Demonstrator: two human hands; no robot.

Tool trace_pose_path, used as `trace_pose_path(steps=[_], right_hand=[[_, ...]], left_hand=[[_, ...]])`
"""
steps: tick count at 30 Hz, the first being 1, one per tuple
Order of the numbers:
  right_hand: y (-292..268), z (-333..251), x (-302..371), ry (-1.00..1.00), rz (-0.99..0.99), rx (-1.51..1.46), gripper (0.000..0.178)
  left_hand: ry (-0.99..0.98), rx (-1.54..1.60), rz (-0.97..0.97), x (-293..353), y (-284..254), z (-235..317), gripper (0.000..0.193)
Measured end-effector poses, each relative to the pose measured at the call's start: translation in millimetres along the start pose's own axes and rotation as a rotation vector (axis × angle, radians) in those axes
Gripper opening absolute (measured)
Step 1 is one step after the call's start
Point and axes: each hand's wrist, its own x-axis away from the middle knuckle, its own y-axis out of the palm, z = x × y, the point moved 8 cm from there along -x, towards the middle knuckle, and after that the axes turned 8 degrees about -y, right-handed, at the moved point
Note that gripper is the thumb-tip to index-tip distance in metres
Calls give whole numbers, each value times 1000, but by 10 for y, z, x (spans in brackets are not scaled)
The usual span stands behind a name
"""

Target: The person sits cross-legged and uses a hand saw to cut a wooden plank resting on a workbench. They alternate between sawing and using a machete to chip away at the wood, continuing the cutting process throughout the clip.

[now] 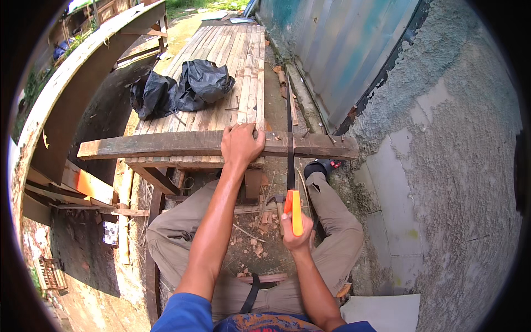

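Note:
A dark wooden beam lies crosswise over the near end of a bamboo-slat bench, its right end jutting past the bench. My left hand presses down on the beam near the bench's right edge, fingers curled over its far side. In my right hand is the orange and yellow handle of a handsaw. The long dark blade points away from me and crosses the overhanging part of the beam, right of my left hand. How deep the blade sits in the wood I cannot tell.
Crumpled black plastic rests on the bench. A rough concrete wall and a corrugated metal sheet rise on the right. Beneath the beam, a hammer and wood scraps lie between my legs. Wooden framing stands at left.

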Motion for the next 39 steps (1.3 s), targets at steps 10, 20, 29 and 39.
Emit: trace_pose_path(steps=[10, 20, 29, 39], right_hand=[[8, 605, 1306, -108, -82, 42, 17], [-147, 358, 1007, -52, -89, 35, 17], [-328, 360, 966, -126, -66, 106, 23], [-94, 211, 610, -74, -41, 65, 19]], left_hand=[[-36, -79, -51, -34, 25, -11, 39], [-62, -73, 16, -225, 88, -81, 43], [-63, -84, -20, -232, 69, -22, 42], [-71, -110, -134, -150, 72, -35, 43]])
